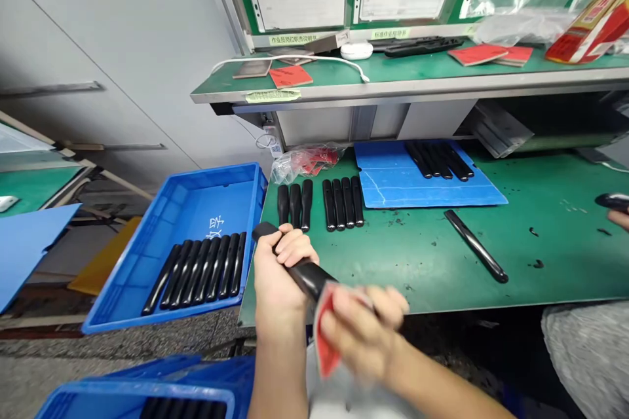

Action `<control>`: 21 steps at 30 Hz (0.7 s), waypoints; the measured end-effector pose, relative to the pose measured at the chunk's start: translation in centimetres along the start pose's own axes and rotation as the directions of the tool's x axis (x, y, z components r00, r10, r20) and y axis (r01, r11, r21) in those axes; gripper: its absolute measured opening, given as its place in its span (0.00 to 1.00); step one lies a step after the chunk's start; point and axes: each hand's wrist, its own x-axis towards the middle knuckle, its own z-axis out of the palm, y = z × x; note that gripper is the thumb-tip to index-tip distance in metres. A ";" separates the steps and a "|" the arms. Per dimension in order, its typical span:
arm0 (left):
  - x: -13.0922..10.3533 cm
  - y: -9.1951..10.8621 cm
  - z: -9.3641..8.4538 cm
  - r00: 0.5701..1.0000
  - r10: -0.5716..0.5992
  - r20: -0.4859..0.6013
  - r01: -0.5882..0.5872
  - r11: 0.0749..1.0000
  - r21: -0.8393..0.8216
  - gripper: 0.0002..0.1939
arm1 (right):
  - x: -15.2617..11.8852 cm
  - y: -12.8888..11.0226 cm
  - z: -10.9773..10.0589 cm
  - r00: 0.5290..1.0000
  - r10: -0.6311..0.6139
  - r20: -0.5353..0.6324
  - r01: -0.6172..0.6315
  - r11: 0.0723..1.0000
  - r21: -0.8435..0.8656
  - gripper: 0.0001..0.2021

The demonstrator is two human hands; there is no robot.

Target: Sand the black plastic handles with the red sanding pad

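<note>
My left hand (285, 262) is wrapped round a long black plastic handle (307, 277), held at a slant over the front edge of the bench. In my right hand (366, 327), blurred by motion, a red sanding pad (327, 330) with a greyish face is folded between the fingers. The pad presses against the near end of the handle, which it partly hides. Just beyond my left hand, several similar black handles (343, 203) lie in two groups on the green bench (393, 262).
At left, a blue crate (171, 209) holds a row of black handles; another blue crate (142, 389) stands below. A single handle (476, 245) lies on the bench. More handles rest on a blue board (393, 183). At right, another person's hand (620, 217) shows. Red pads (291, 76) lie on the shelf.
</note>
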 end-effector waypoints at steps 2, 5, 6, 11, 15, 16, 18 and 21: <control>-0.5 0.3 0.1 0.999 0.001 0.047 0.000 1.000 -0.021 0.08 | 0.4 -0.4 0.1 1.000 0.023 0.002 -0.023 0.999 -0.044 0.22; -0.9 0.9 0.1 0.995 0.042 0.092 -0.040 0.999 -0.022 0.08 | 0.8 -2.0 -0.1 1.000 -0.018 0.025 0.020 0.997 -0.079 0.22; -1.0 1.0 0.0 0.994 0.050 0.097 -0.048 0.999 -0.023 0.08 | 0.6 -2.7 -0.3 0.996 -0.057 0.067 0.060 0.997 -0.046 0.22; -0.3 1.6 -0.6 0.990 0.041 0.133 -0.040 0.999 -0.012 0.09 | -3.0 -5.9 -1.2 0.974 -0.108 0.199 0.050 0.959 0.280 0.23; -0.5 1.3 -0.5 0.994 0.042 0.098 -0.038 0.998 -0.041 0.08 | -4.0 -4.5 -0.7 0.950 -0.312 0.031 0.306 0.945 0.118 0.25; -0.8 1.2 -0.4 0.994 0.024 0.110 -0.018 0.998 -0.053 0.07 | -3.6 -3.6 -0.5 0.921 -0.390 0.006 0.389 0.921 0.033 0.25; -1.5 0.9 0.1 0.984 -0.047 0.172 0.059 0.996 -0.068 0.07 | -2.2 -1.9 -0.1 0.905 -0.422 0.044 0.425 0.897 -0.122 0.26; -2.1 0.8 0.8 0.952 -0.094 0.290 0.101 0.995 -0.010 0.11 | -0.6 -0.5 -0.3 0.945 -0.269 0.185 0.310 0.916 -0.254 0.25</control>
